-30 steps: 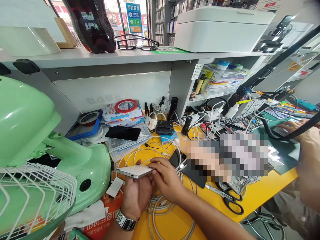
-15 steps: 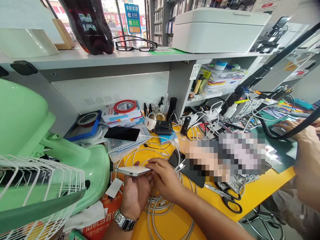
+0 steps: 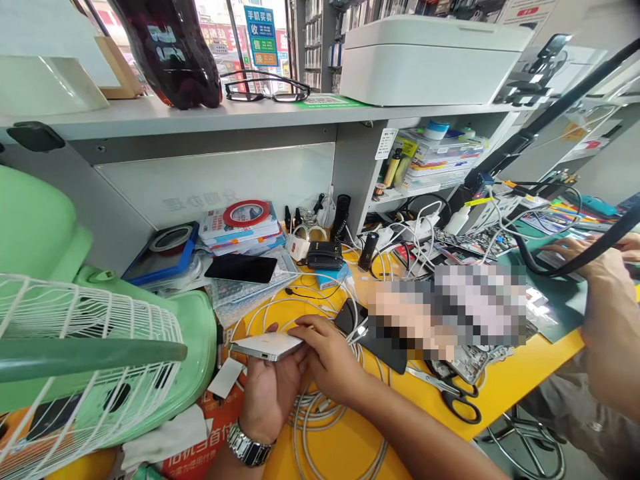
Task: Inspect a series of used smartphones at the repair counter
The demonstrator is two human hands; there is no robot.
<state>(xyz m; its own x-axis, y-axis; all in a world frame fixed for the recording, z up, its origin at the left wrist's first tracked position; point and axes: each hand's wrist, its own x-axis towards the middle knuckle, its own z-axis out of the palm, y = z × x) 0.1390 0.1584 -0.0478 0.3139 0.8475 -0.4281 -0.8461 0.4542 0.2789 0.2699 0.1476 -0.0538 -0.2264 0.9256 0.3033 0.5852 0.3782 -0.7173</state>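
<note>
A thin white and silver device (image 3: pixel 267 345), like a phone, is held nearly flat above the yellow table (image 3: pixel 420 427). My left hand (image 3: pixel 273 390), with a metal watch (image 3: pixel 249 445) at the wrist, supports it from below. At its right end, my right hand (image 3: pixel 327 350) grips the edge, the thumb hidden. Coiled grey-white cables (image 3: pixel 320 417) lie beneath and behind both hands. To the left rests a small white card (image 3: pixel 226 378).
A green fan (image 3: pixel 193 347) with a white wire guard stands at left. Behind are a black phone (image 3: pixel 241 268) and books (image 3: pixel 240 230). Scissors (image 3: pixel 457 397) and a dark phone (image 3: pixel 350 315) lie to the right. Another person's hands (image 3: pixel 590 257) are at far right.
The view has shifted slightly, and the fan's wire guard stands differently in it. Both hands keep hold of the device, which now shows slightly more of its upper face.
</note>
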